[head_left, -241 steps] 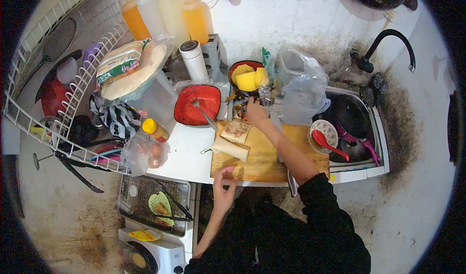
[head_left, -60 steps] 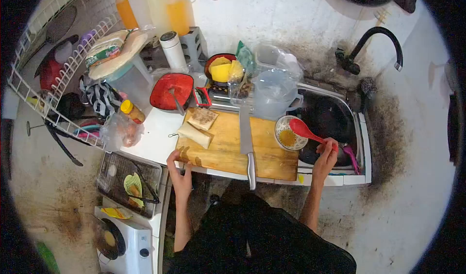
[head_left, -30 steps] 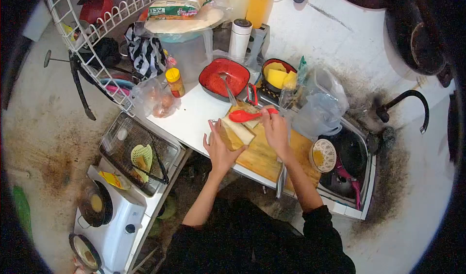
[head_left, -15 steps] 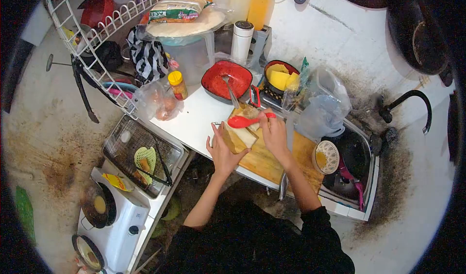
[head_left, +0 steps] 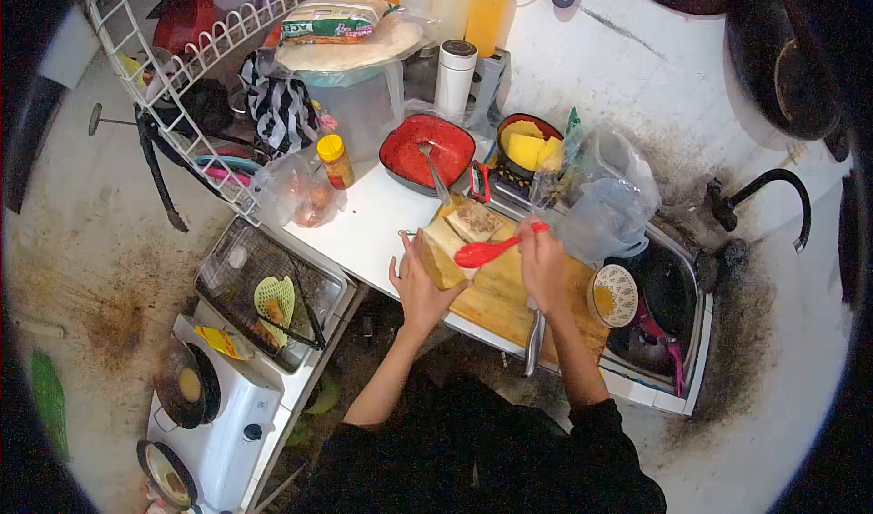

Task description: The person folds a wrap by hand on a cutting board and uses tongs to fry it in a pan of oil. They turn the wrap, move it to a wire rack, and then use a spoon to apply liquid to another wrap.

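Note:
My right hand [head_left: 544, 276] is closed around the handle of a red spoon [head_left: 486, 251]. The spoon's bowl is over the near part of a bread slice [head_left: 444, 238] on the wooden cutting board [head_left: 496, 300]. Beside it lies another bread slice [head_left: 475, 219] with a brown spread on top. My left hand [head_left: 421, 288] rests at the near left edge of the bread, thumb and fingers apart, touching it. A knife [head_left: 535, 339] lies on the board below my right hand, its handle past the front edge.
Behind the board stand a red bowl [head_left: 447, 155] with a fork and a dark bowl of yellow slices [head_left: 525, 143]. A patterned cup [head_left: 613, 296] sits right, near the sink [head_left: 696, 332]. To the left are a yellow-lidded jar [head_left: 335, 161] and a stove [head_left: 232, 405] with pans.
My right hand has moved right and toward me with the red spoon, uncovering the brown-topped bread slice. My left hand has stayed almost in place.

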